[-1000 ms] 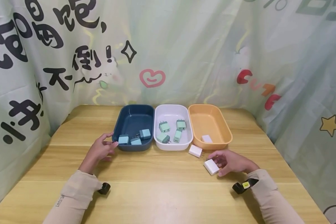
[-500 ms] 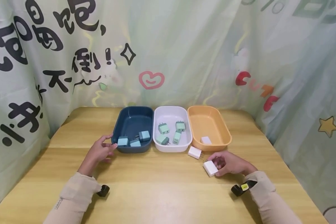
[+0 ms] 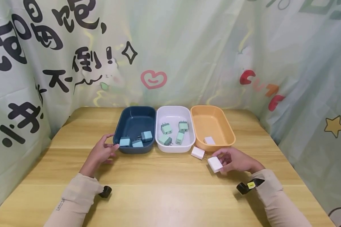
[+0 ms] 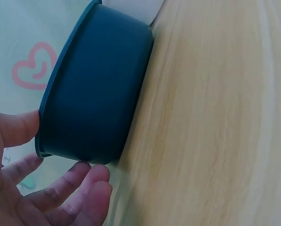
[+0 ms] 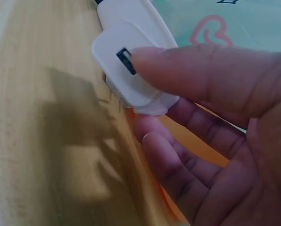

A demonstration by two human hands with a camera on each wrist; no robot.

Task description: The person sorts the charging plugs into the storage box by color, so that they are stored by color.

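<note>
My right hand (image 3: pixel 235 160) pinches a white USB wall charger (image 3: pixel 214 164) between thumb and fingers, raised a little over the table in front of the orange tray (image 3: pixel 230 135). Its USB port faces the thumb in the right wrist view, where the charger (image 5: pixel 113 49) casts a shadow on the wood. A second white charger (image 3: pixel 198 153) lies on the table near the tray's front corner, prongs to the right. My left hand (image 3: pixel 102 151) rests with loosely bent fingers against the near left corner of the dark blue tray (image 3: pixel 136 150); the left wrist view shows the tray's outer wall (image 4: pixel 93 89).
Between those two trays stands a white tray (image 3: pixel 174 149) with several mint green chargers (image 3: pixel 166 128). Several blue chargers (image 3: pixel 146 136) lie in the dark blue tray, and one white charger (image 3: pixel 209 140) in the orange tray. A printed curtain (image 3: pixel 187 63) hangs behind the table (image 3: pixel 164 189).
My right hand has gripped the nearer white charger and raised it slightly off the table, its front end now tilted. The left hand stays at the dark blue tray.
</note>
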